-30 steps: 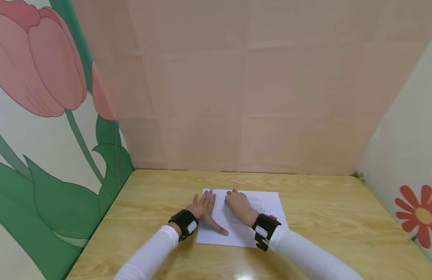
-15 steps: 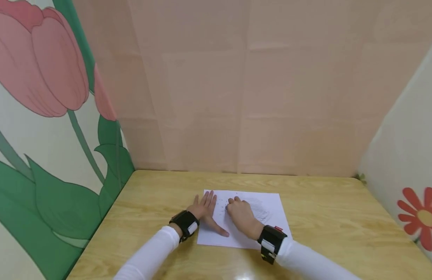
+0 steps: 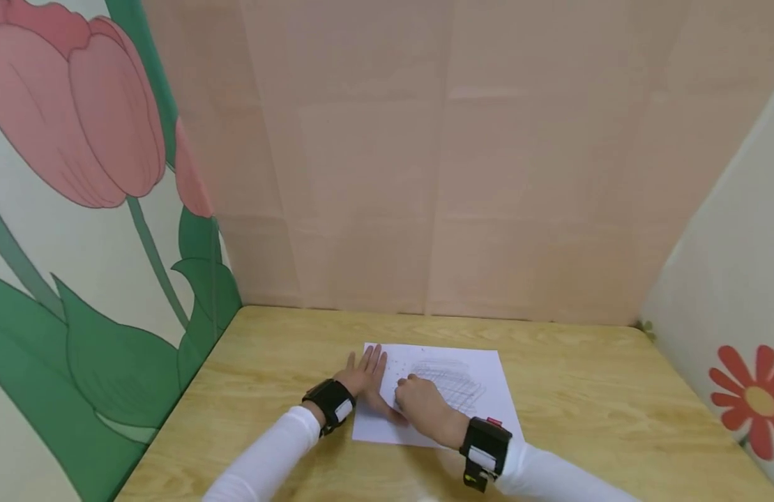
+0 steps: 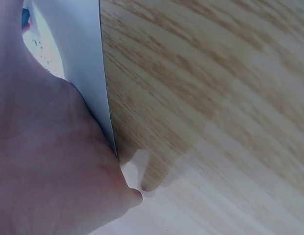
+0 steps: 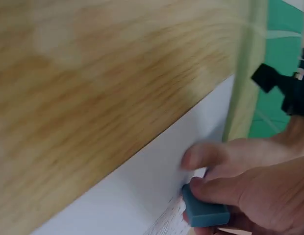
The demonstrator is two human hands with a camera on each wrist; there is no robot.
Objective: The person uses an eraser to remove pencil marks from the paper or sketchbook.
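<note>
A white sheet of paper (image 3: pixel 481 390) lies flat on the wooden table (image 3: pixel 581 390), near the front edge and roughly centred between the 2 side panels. A pencilled grid of hatched lines (image 3: pixel 452 383) covers the middle of the sheet.

The left hand (image 3: pixel 364 376) rests palm down on the sheet's left edge, fingers straight and spread, thumb pointing toward the right hand; the left wrist view shows the palm (image 4: pixel 49 161) pressing the paper's edge (image 4: pixel 104 78) against the table. It grips nothing.

The right hand (image 3: pixel 418 404) sits on the paper just beside the left thumb, at the lower left of the grid. Its fingers are curled, and the right wrist view shows fingers and thumb pinching a small blue eraser (image 5: pixel 203 210) whose lower face touches the paper (image 5: pixel 142 186).

Both forearms wear white sleeves and black wrist straps (image 3: pixel 329 403). Behind the table stands a pink backdrop (image 3: pixel 437 174); a tulip panel (image 3: pixel 79 139) closes the left side and a red flower panel (image 3: pixel 747 401) the right.
</note>
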